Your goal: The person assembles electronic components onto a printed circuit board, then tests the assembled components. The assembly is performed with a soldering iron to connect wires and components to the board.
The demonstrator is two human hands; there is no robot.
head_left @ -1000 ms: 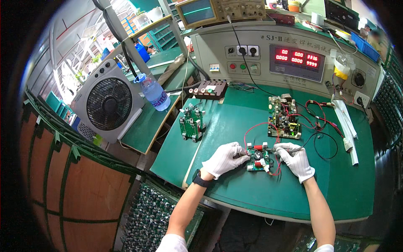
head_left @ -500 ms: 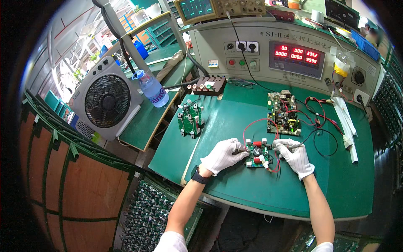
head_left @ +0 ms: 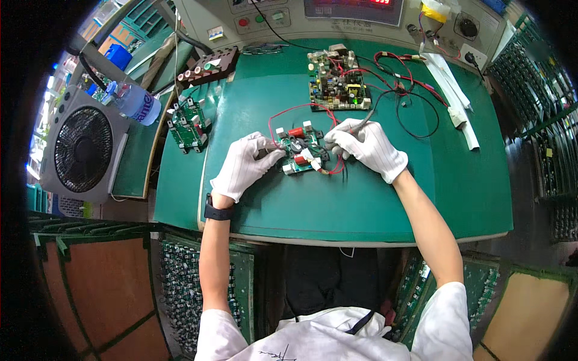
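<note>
A small green circuit board (head_left: 310,144) with red components, white connectors and a black coil lies on the green mat between my hands. My left hand (head_left: 244,168), in a white glove, is closed in a pinch at the board's left edge, where a thin red wire (head_left: 283,111) comes down. What its fingertips grip is hidden. My right hand (head_left: 372,149), also gloved, is closed around a dark pen-like test probe (head_left: 362,125) with a black cable. Its fingertips are at the board's right edge; the probe's tip is hidden. Red wires (head_left: 338,166) loop beside the board.
Behind it stands a larger populated circuit board (head_left: 338,81). Another green board (head_left: 189,125) lies left, near a brown terminal block (head_left: 208,66). Cables (head_left: 415,114) coil at right beside white strips (head_left: 451,96). A fan (head_left: 83,141) and water bottle (head_left: 135,103) stand far left.
The view has tilted down and shifted right, so the bench appears higher and further left and my lap shows. Both hands stay at the small board, the probe still in my right hand.
</note>
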